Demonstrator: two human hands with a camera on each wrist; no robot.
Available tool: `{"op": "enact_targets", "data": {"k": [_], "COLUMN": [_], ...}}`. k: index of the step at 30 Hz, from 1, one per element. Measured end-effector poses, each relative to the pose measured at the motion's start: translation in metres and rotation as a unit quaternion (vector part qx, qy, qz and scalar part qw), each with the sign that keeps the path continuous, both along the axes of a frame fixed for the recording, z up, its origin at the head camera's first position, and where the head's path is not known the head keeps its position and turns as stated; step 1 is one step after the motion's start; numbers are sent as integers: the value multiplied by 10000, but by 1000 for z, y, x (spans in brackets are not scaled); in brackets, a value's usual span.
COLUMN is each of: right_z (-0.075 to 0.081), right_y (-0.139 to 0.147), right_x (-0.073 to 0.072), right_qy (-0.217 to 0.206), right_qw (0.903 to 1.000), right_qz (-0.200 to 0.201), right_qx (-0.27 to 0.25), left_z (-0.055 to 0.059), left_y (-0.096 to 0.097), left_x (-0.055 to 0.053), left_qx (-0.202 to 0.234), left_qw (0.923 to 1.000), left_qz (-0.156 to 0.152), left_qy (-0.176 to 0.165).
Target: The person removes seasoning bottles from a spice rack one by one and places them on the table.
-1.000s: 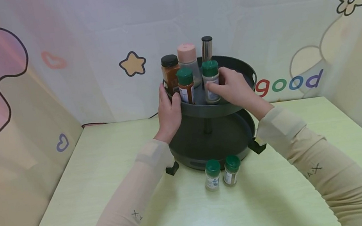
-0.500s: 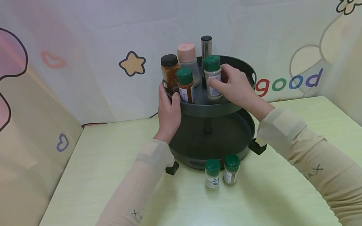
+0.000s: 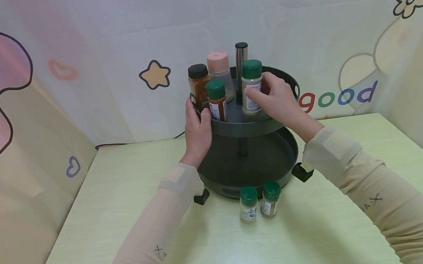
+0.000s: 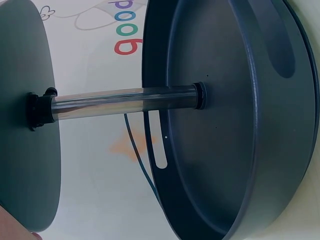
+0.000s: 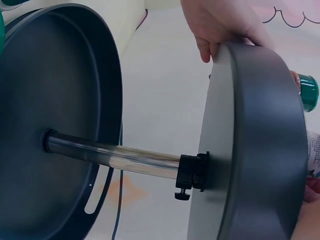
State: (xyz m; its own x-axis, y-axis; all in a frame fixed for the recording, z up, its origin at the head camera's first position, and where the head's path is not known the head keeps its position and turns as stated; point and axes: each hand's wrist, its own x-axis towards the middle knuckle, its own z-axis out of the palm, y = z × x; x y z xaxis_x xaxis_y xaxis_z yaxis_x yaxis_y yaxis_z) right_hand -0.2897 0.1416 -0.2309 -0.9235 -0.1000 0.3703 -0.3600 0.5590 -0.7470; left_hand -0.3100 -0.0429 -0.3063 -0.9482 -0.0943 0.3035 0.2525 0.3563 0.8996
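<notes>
In the head view, my right hand point(image 3: 278, 98) pinches a green-capped spice jar point(image 3: 251, 91) between thumb and fingers. The jar is over the upper tray point(image 3: 242, 128) of a black two-tier rack, tilted slightly; whether its base touches the tray is unclear. My left hand point(image 3: 196, 132) grips that tray's left rim, its thumb over the edge, as the right wrist view also shows. Near this thumb stands a red-brown spice jar point(image 3: 217, 101) with a green cap. Behind are a black-capped orange spice bottle point(image 3: 200, 85), a pink-capped bottle point(image 3: 220, 73) and a slim metallic post point(image 3: 242, 60).
Two green-capped jars, a white one point(image 3: 249, 204) and a brownish one point(image 3: 270, 199), stand on the table in front of the rack. The lower tray point(image 3: 250, 169) sits below, joined by a central metal pole point(image 4: 120, 101). A printed curtain point(image 3: 103, 75) hangs behind.
My right hand has moved the spice jar a little right and back over the upper tray, closer to the metallic post. The left hand stays at the rim.
</notes>
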Motion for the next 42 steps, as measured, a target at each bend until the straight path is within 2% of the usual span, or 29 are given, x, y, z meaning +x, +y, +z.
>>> {"op": "enact_targets", "data": {"k": [6,17,29,42], "right_z": [7,13,12,6], "right_y": [-1,1,7,18], "right_x": [6,19,39,57], "right_qy": [-25,-25,-85,-82], "right_qw": [9999,9991,9964,9929], "right_qz": [-30,200,609,768], "right_qx": [-98,-361,-578,-900], "left_z": [0,1,0,1], "left_y": [-1,0,0,0], "left_x": [-1,1,0,1], "left_qx": [29,23,9,-1], "left_qw": [10000,10000,10000,10000], "left_qz": [-9,-9,-12,11], "left_qy": [17,-2,14,-31]}}
